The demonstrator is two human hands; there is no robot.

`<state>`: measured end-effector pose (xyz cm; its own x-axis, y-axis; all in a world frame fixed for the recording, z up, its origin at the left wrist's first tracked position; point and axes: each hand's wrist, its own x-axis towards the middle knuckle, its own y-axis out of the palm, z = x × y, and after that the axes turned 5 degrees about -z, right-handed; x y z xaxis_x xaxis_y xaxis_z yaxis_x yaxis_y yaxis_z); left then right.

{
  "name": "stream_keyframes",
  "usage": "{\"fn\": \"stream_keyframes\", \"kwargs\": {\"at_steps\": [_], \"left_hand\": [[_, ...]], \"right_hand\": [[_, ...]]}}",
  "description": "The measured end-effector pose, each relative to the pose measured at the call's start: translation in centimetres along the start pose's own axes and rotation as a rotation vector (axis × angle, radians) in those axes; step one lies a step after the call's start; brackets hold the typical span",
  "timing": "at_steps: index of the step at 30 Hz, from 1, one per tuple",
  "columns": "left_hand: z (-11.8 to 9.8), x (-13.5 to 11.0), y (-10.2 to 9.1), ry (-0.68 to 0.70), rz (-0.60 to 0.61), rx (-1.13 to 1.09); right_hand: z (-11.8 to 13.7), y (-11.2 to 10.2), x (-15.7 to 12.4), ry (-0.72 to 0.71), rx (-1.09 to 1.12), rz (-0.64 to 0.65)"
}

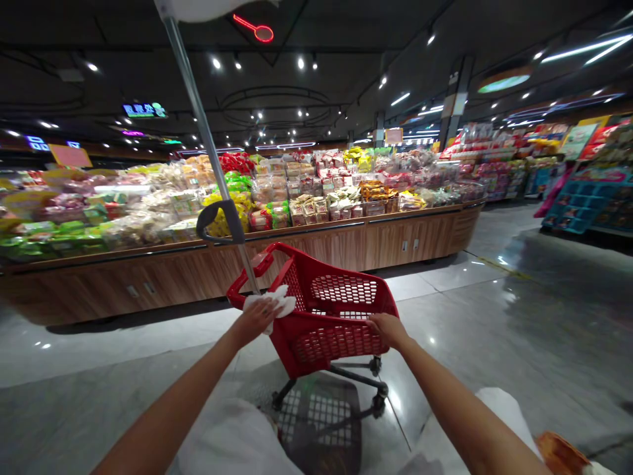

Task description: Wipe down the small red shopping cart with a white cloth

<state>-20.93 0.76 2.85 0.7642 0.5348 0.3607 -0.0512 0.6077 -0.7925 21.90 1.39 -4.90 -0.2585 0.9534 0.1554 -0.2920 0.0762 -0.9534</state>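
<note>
A red plastic shopping cart (341, 336) stands side-on in front of me, its handle end to the left. My left hand (261, 315) is closed on a crumpled white cloth (283, 305) and presses it against the cart's rim near the handle (237, 284). At the right end, my right hand (390, 328) is wrapped over the near rim of the basket. Red mesh walls show a bare basket inside. A metal pole (200, 112) with a grey plastic grip (220, 222) rises behind the handle; its lower end is hidden by the cart.
Beyond the cart runs a long wood-panelled display counter (316, 247) heaped with packaged food (309, 210). A teal rack (568, 198) stands at the right. The cart's black wheels (380, 389) rest on a shiny grey tiled floor (494, 310).
</note>
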Motion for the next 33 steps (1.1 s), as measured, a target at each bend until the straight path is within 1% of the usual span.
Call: {"fn": "stream_keyframes", "kwargs": {"at_steps": [1,2,4,5,7,8,10,12,14,16,17,19,21,23,24,26,28,29,30,31,33], "left_hand": [[1.5,-1.6,-0.8,0.026,0.0,0.006],[2.8,-2.8,-1.5,0.019,-0.006,0.019],[4.5,-4.3,-2.5,-0.064,-0.033,0.05],[5.0,-4.4,-2.7,-0.127,-0.052,0.061],[5.2,-3.1,-2.6,-0.245,-0.087,0.063],[4.8,-2.0,-2.3,-0.295,-0.097,0.057],[3.3,0.7,-1.7,-0.399,-0.105,0.054],[1.2,3.3,-1.4,-0.537,-0.094,0.082],[-0.8,5.0,-1.6,-0.621,-0.067,0.098],[-2.4,5.9,-2.3,-0.63,-0.022,0.07],[-3.0,6.2,-2.8,-0.611,0.004,0.03],[-3.4,6.6,-3.8,-0.549,0.034,-0.101],[-2.8,7.0,-4.5,-0.488,0.025,-0.253],[-1.3,7.5,-5.0,-0.457,0.009,-0.345],[-0.3,7.8,-5.2,-0.46,0.013,-0.35],[1.4,8.5,-5.3,-0.518,0.039,-0.274],[2.1,9.1,-5.2,-0.629,0.04,-0.173],[1.8,9.4,-5.2,-0.667,0.014,-0.155],[1.1,9.7,-5.1,-0.675,-0.035,-0.174],[0.0,10.0,-5.2,-0.647,-0.093,-0.229],[-3.0,10.6,-5.3,-0.522,-0.197,-0.377]], "right_hand": [[-0.6,-0.2,0.3,0.001,-0.019,0.0],[-1.1,-0.4,0.6,0.007,-0.04,-0.001],[-1.8,-0.8,1.2,0.047,-0.078,-0.005],[-1.8,-1.1,1.5,0.069,-0.093,0.0],[-0.8,-1.4,2.1,0.071,-0.098,0.016],[0.3,-1.6,2.5,0.04,-0.08,0.025],[3.9,-1.7,3.3,-0.091,0.007,0.026],[8.7,-1.5,4.2,-0.222,0.16,-0.003],[13.7,-1.2,5.1,-0.292,0.351,-0.094],[17.9,-0.9,5.9,-0.303,0.532,-0.193],[19.4,-0.7,6.1,-0.267,0.605,-0.225],[21.1,-0.5,6.3,-0.133,0.707,-0.293],[21.1,-0.3,6.0,0.004,0.759,-0.388],[19.9,-0.1,5.5,0.062,0.79,-0.478],[19.2,0.0,5.3,0.068,0.807,-0.506],[17.6,0.1,4.8,0.072,0.843,-0.536],[16.0,0.2,4.5,0.074,0.881,-0.565],[15.2,0.2,4.3,0.076,0.897,-0.586],[14.5,0.1,4.1,0.078,0.911,-0.61],[13.7,0.0,3.9,0.083,0.921,-0.634],[12.1,-0.4,3.5,0.093,0.937,-0.667]]}}
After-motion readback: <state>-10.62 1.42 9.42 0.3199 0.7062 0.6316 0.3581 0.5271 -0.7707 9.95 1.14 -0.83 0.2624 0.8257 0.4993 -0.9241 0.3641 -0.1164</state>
